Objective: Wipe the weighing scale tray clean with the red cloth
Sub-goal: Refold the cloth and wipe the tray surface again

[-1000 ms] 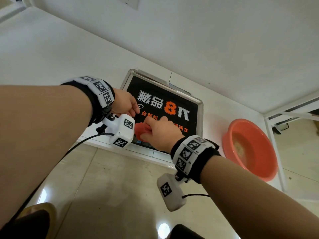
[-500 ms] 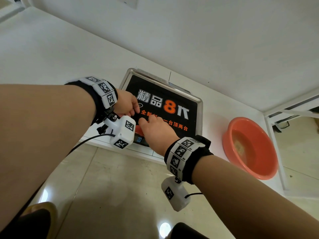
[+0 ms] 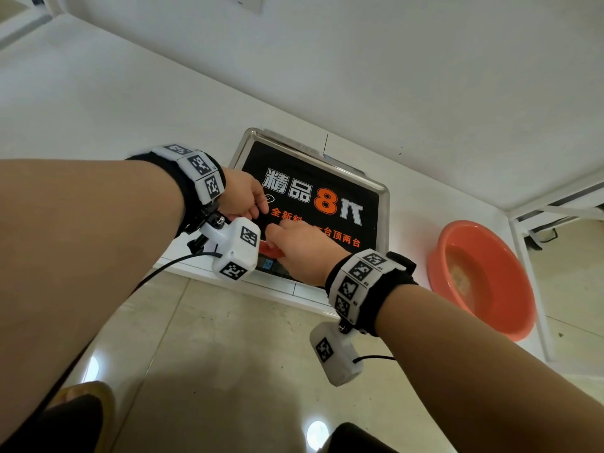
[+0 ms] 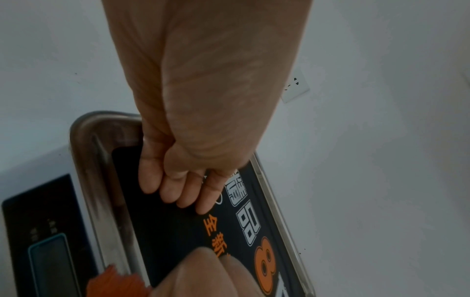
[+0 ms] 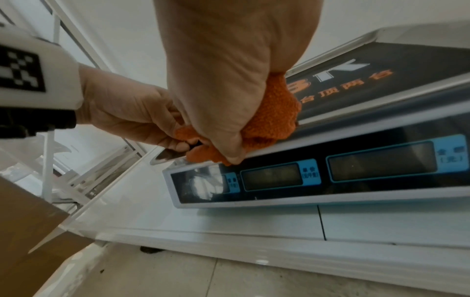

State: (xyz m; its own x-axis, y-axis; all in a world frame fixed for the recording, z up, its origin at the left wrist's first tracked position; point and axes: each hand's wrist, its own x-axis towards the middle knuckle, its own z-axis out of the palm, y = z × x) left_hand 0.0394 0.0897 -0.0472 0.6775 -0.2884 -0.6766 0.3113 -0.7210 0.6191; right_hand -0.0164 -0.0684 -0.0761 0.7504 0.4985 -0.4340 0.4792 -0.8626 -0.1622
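- scale tray (image 3: 385, 204): shiny metal rim, matt black printed sheet inside
- red cloth (image 5: 276, 112): rough knit
- basin (image 3: 510, 256): smooth plastic
- floor (image 3: 228, 354): glossy tile

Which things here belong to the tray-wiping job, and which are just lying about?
In the job:
red cloth, gripped by right hand
scale tray, touched by left hand

Lying about:
orange basin
wall socket
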